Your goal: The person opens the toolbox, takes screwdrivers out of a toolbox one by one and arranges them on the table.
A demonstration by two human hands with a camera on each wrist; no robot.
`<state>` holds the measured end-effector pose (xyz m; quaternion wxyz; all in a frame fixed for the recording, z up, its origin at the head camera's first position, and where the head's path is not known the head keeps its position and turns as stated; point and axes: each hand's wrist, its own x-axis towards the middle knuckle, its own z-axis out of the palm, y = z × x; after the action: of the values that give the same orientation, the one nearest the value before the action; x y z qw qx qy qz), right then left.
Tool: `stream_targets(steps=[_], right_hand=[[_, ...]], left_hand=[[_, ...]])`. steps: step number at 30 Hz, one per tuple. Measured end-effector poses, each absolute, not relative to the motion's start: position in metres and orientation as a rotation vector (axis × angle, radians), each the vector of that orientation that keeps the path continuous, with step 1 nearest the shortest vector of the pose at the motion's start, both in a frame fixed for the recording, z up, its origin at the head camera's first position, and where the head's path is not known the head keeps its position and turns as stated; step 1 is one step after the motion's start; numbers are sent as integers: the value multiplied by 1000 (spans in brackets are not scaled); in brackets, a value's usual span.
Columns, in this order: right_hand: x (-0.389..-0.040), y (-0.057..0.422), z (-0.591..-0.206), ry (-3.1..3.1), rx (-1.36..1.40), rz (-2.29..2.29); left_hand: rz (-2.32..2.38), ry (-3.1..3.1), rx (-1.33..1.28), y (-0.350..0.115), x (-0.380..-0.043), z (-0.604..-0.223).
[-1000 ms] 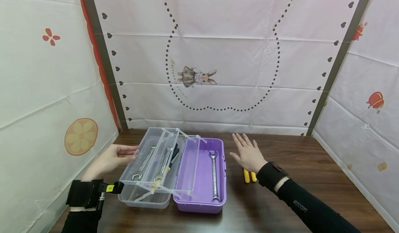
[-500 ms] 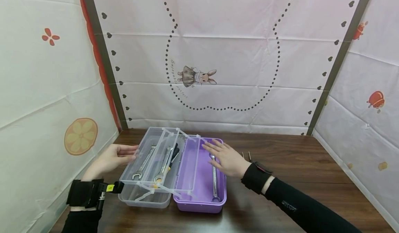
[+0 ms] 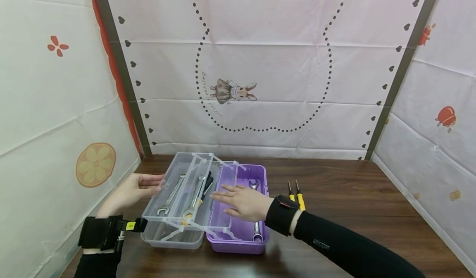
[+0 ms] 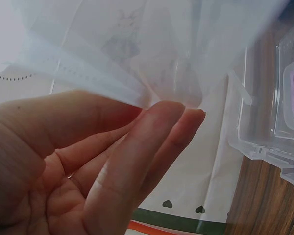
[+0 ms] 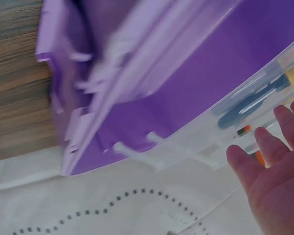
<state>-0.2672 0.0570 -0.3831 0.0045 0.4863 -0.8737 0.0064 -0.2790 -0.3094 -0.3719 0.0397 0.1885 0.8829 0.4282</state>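
Note:
A toolbox with a purple base (image 3: pixel 238 247) and clear fold-out trays (image 3: pixel 223 174) stands on the table. My left hand (image 3: pixel 135 191) pinches the trays' left edge between thumb and fingers; in the left wrist view, the fingertips meet translucent plastic. Outstretched, my right hand (image 3: pixel 245 203) is over the purple base, fingers toward the clear trays, nothing in its grasp. Under it lies a wrench (image 3: pixel 257 232), partly covered by the hand. Two more wrenches (image 3: pixel 172 197) and a black-handled screwdriver (image 3: pixel 208 183) show through the clear plastic.
Two yellow-handled screwdrivers (image 3: pixel 300 199) lie on the brown table (image 3: pixel 353 203) right of the toolbox, partly behind the right wrist. White printed cloth (image 3: pixel 275 71) walls the back and both sides. White hinge arms (image 3: pixel 178 228) link the trays to the base.
My right hand has moved left from beside the yellow-handled screwdrivers to over the purple base, uncovering them. The left hand and the trays have stayed in place.

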Motion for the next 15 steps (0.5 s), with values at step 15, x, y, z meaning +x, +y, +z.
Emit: stream_targets(steps=[15], right_hand=[[-264,20,-394,-2669,1562,-213]], left_hand=[[1296,2720,562,-308,-278,-372]])
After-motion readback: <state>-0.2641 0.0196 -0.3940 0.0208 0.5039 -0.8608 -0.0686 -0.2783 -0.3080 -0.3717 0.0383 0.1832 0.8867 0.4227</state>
